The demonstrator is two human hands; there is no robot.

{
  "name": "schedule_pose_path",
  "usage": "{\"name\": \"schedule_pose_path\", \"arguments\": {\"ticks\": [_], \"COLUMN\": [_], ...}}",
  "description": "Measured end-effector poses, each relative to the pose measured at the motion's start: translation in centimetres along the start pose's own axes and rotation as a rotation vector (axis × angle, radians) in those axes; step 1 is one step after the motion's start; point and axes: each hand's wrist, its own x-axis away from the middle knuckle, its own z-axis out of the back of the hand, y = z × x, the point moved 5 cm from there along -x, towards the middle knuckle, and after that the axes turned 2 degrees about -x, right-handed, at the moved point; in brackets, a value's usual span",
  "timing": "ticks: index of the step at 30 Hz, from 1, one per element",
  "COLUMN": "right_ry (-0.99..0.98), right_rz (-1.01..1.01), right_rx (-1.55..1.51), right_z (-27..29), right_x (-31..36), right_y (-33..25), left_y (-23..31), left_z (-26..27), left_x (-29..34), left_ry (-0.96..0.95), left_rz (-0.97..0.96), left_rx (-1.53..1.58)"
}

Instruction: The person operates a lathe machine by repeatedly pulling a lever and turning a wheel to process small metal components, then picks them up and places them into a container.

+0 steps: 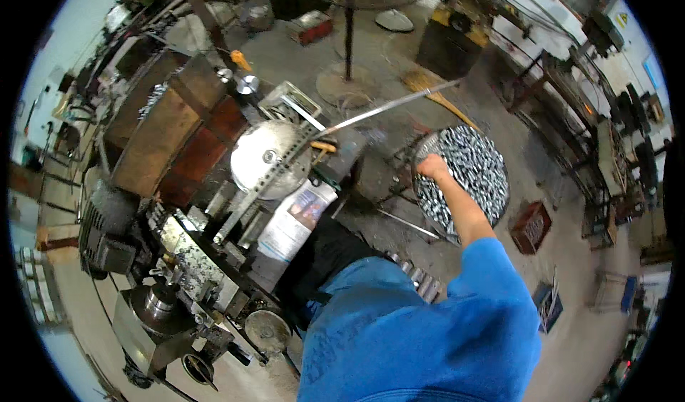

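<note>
Lathe (178,273), grey and oily, fills the left: chuck end low down, bed running up toward the middle, loose swarf lying on it.

Round metal disc (267,158), bright, sits flat above the bed; a perforated strip (260,188) lies slanted across it. White plastic container (296,220) with a printed label stands just below, near the blue-clad shoulder.

Long steel rod (389,107) slants from the disc up to the right across the floor.

Right hand (433,166), arm stretched out from a blue sleeve, is down at the near left rim of the round basket (421,152). The fingers look curled in a loose fist, but whether they grip a piece cannot be told at this size.

Small metal parts (471,170), shiny and short, heaped to the basket's brim, right of centre on the workshop floor. Judged handling: each piece rigid, light alone, the heap heavy; probably oily and slick, with sharp cut ends. Best taken singly or by small handful, pinched across the body, not the ends.

Red crate (530,225) stands just beyond the basket, lower right.

Left hand: not visible.
</note>
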Motion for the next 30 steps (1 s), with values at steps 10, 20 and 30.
{"name": "schedule_pose_path", "arguments": {"ticks": [10,20,30], "right_ry": [0.245,0.012,-0.087], "right_rz": [-0.115,1.673,1.996], "right_rx": [-0.188,-0.99,-0.841], "right_z": [8.5,17.2,18.6], "right_x": [5.5,32.3,44.5], "right_y": [-5.5,-38.9,-43.9], "left_y": [5.6,21.0,18.0], "left_z": [0.7,-21.6,-23.4], "left_x": [2.4,11.9,14.6], "left_ry": [0.133,-0.696,-0.854], "left_rz": [-0.454,-0.622,-0.372], "left_rx": [-1.011,0.316,0.629]}}
